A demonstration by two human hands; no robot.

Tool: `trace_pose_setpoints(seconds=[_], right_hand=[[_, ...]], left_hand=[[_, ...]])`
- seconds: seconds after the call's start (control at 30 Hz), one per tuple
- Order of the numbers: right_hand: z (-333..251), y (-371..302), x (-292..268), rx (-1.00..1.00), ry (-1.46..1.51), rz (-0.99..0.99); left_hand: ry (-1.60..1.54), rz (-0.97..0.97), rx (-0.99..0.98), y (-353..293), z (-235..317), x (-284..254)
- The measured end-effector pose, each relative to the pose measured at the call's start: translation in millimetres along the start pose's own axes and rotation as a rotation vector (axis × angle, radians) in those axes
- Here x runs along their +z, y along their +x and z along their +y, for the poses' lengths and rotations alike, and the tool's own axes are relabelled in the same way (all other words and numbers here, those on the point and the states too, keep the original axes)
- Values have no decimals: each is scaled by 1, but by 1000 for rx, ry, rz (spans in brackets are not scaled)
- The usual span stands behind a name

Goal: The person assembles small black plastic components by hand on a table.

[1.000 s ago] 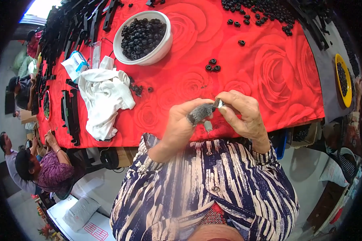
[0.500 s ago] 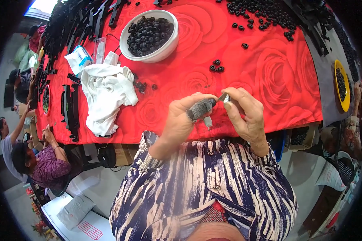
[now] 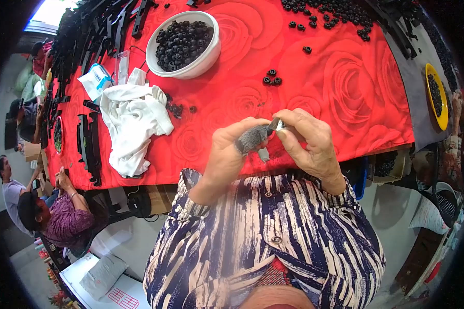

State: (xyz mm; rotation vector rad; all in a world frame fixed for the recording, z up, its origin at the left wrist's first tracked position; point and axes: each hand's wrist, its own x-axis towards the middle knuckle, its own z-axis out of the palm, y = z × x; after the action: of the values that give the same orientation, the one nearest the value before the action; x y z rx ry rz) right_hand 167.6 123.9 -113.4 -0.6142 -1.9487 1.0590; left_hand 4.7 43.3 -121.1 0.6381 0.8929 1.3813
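Note:
My left hand (image 3: pixel 224 157) is closed near the table's front edge, with grey wrapping (image 3: pixel 251 140) around its fingers. At its fingertips it pinches a small black part, mostly hidden now, which looks like the round pieces on the table. My right hand (image 3: pixel 312 147) is closed too, thumb and finger gripping a small blade (image 3: pixel 275 124) with a whitish wrapped end. The blade's tip meets the black part, or nearly so. Beyond my hands lie three loose black round pieces (image 3: pixel 272 78) in a cluster, and a white bowl (image 3: pixel 210 53) filled with more of them.
A crumpled white cloth (image 3: pixel 131 123) lies left of my hands, beside long black plastic parts (image 3: pixel 90 147). Many black pieces (image 3: pixel 340 15) spread at the far right. A yellow dish (image 3: pixel 441 117) stands on the right. Another person in purple (image 3: pixel 69 221) sits at the left.
Both hands, still together, have shifted slightly left in the picture. The black part at my left fingertips shows less than before. The bowl and cloth also appear a little further left as the view moved.

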Motion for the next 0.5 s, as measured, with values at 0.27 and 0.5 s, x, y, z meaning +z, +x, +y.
trace_pose_setpoints(seconds=[0.27, 0.5], right_hand=[[5, 0, -7, -86, -46, -99], [0, 3, -10, -47, 51, -87]], left_hand=[[-67, 24, -62, 0, -1, -1], [-158, 100, -134, 6, 3, 0]])
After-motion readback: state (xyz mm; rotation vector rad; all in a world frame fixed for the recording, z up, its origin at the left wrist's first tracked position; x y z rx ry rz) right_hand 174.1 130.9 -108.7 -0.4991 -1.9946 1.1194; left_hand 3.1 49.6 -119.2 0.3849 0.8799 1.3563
